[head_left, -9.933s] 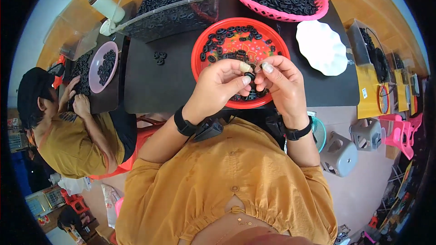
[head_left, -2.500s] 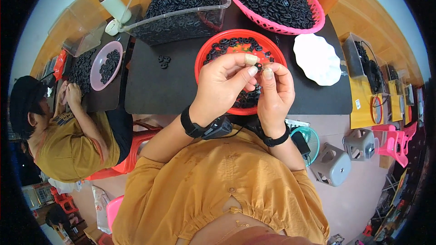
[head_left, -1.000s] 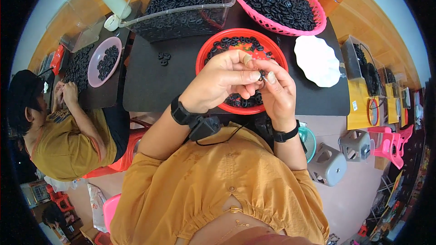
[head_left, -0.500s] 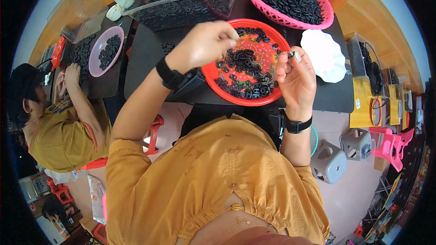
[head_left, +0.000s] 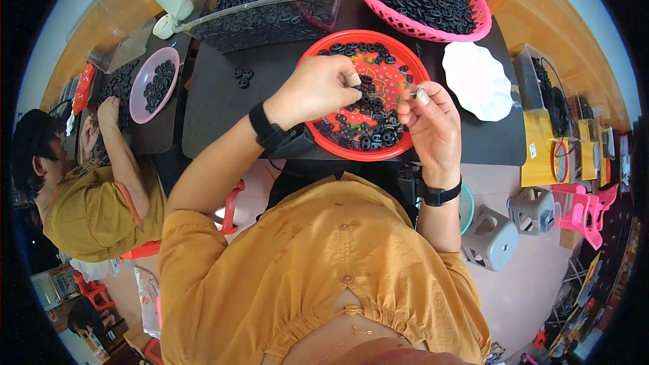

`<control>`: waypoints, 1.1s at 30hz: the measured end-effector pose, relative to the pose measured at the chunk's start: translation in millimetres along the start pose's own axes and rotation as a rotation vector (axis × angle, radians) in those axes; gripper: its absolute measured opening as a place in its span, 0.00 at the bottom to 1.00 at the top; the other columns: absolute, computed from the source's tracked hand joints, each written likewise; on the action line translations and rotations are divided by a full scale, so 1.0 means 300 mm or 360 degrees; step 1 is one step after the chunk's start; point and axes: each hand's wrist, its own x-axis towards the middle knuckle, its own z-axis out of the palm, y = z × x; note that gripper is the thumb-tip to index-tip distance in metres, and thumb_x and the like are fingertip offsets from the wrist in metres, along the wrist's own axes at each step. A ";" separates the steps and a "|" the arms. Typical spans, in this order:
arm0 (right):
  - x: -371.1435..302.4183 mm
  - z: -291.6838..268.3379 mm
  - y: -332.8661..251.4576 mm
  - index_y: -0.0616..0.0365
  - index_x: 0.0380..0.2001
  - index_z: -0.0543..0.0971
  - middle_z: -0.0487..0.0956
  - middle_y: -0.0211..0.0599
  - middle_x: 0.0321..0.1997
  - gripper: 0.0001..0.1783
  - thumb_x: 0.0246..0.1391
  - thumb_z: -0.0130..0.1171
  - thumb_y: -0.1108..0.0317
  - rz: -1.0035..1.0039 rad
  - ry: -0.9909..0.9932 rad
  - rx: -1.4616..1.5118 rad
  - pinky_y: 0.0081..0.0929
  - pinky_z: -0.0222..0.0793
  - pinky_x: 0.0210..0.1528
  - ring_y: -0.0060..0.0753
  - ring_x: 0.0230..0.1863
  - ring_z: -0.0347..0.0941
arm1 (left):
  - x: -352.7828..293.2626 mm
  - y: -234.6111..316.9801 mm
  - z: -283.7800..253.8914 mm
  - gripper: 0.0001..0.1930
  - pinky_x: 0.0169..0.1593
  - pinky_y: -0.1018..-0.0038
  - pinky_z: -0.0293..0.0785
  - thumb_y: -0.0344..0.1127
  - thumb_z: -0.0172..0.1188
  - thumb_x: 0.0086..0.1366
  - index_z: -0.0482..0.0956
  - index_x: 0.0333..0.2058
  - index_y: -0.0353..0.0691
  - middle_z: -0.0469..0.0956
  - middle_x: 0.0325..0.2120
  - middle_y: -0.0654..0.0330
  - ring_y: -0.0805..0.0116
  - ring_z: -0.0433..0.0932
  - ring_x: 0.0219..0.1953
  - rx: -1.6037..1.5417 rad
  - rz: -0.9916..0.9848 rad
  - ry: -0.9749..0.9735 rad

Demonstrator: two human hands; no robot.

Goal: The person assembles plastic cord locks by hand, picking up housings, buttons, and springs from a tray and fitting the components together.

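Note:
A round red tray (head_left: 372, 156) with a patterned base lies on the dark table in front of me. Small black two-hole oval pieces (head_left: 378, 138), resembling cord locks, are scattered in it with thin greyish bits. Over the tray's left half, my left hand (head_left: 323, 88) has thumb and fingers pinched together beside the black pieces; whatever is between the tips is too small to identify. At the right rim my right hand (head_left: 436, 125) is turned palm up, its thumb and forefinger pinching a tiny thin item. Both wrists wear black bands.
A clear bin (head_left: 263, 23) of black pieces and a pink basket (head_left: 481, 27) stand behind the tray. A white scalloped plate (head_left: 478, 81) is at right. On the left, a co-worker (head_left: 101, 209) sits by a pale pink bowl (head_left: 138, 98). Grey stools (head_left: 492, 236) stand right.
My left hand has come down and slightly right, closer to the black pieces. My right hand has shifted a little left and down, still pinching the tiny item.

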 end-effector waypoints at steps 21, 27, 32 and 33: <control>-0.027 0.056 0.060 0.63 0.44 0.74 0.79 0.37 0.36 0.10 0.59 0.55 0.75 0.0016 -0.0055 -0.0104 0.20 0.75 0.34 0.24 0.33 0.77 | -0.134 0.090 0.132 0.07 0.28 0.82 0.76 0.27 0.58 0.65 0.77 0.41 0.33 0.79 0.31 0.61 0.77 0.78 0.29 -0.1429 0.0105 0.0321; -0.033 0.065 0.037 0.62 0.43 0.74 0.80 0.38 0.36 0.10 0.59 0.56 0.74 -0.0028 -0.0045 -0.0207 0.20 0.74 0.34 0.24 0.32 0.76 | -0.159 0.107 0.114 0.06 0.29 0.81 0.77 0.24 0.58 0.63 0.76 0.40 0.33 0.79 0.32 0.61 0.76 0.79 0.31 -0.1385 0.0102 0.0403; -0.052 0.103 0.030 0.60 0.42 0.73 0.79 0.40 0.42 0.07 0.60 0.54 0.74 -0.0330 -0.0205 -0.0409 0.19 0.73 0.35 0.22 0.34 0.75 | -0.166 0.098 0.102 0.07 0.33 0.79 0.77 0.24 0.58 0.63 0.76 0.41 0.34 0.80 0.33 0.60 0.75 0.79 0.33 -0.1061 0.0000 0.0257; -0.055 0.111 0.029 0.60 0.42 0.73 0.79 0.40 0.42 0.07 0.60 0.54 0.74 -0.0327 -0.0205 -0.0410 0.19 0.73 0.35 0.22 0.34 0.75 | -0.164 0.092 0.101 0.07 0.34 0.79 0.77 0.24 0.59 0.63 0.76 0.40 0.34 0.80 0.34 0.60 0.75 0.79 0.33 -0.1041 -0.0033 0.0212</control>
